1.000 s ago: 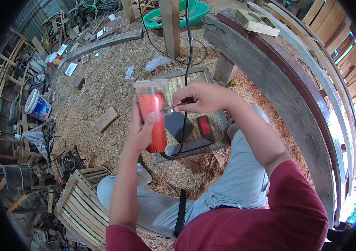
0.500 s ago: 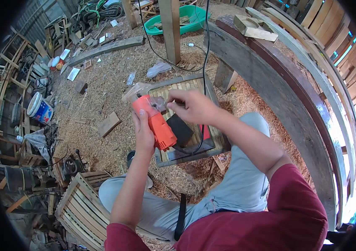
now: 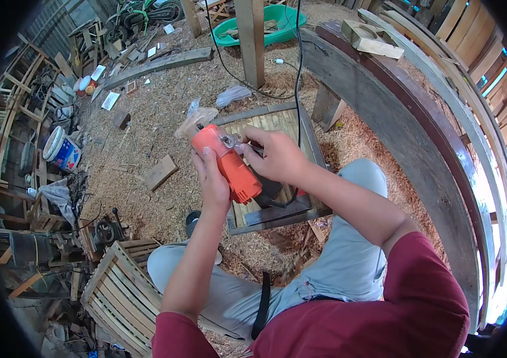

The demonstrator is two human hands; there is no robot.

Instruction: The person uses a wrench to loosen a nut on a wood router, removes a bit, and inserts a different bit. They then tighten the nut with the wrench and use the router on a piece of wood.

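Observation:
My left hand (image 3: 210, 173) is wrapped round an orange power tool (image 3: 237, 174), which is held tilted above a slatted wooden stand. A clear plastic guard (image 3: 197, 122) sits at the tool's upper end. My right hand (image 3: 272, 154) is closed in a pinch beside the small round fitting (image 3: 228, 141) on the tool's side. What its fingertips hold is too small to make out. Under the tool, a dark object (image 3: 269, 190) lies partly hidden on the slatted stand (image 3: 286, 121). A black cable (image 3: 299, 77) hangs down behind my right hand.
Long curved planks (image 3: 393, 122) run along the right side. A wooden post (image 3: 250, 45) and a green basin (image 3: 281, 34) stand ahead. Wood shavings cover the ground, with a loose block (image 3: 161, 173) at left. A slatted wooden piece (image 3: 123, 295) is at lower left, a white bucket (image 3: 61, 148) farther left.
My right hand has come closer to the tool's side fitting, its fingers now beside it. The tool has turned slightly in my left hand. The whole view has shifted slightly.

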